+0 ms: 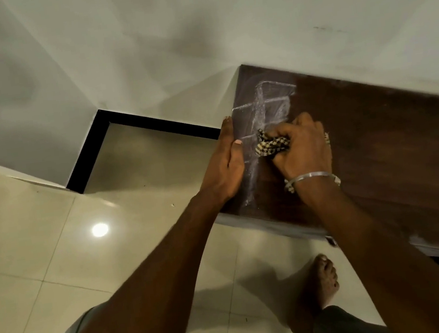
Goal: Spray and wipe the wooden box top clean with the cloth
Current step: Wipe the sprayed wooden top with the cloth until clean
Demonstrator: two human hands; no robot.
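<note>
The dark brown wooden box top stretches from the centre to the right edge, against the wall. White chalky marks cover its left end. My right hand is closed on a bunched black-and-cream checked cloth and presses it onto the marked area. A silver bangle sits on that wrist. My left hand lies flat along the box's left edge, fingers straight, holding nothing. No spray bottle is in view.
Pale glossy floor tiles fill the left and bottom, with a lamp reflection. A black skirting strip marks the wall corner at the left. My bare foot stands close to the box's front edge.
</note>
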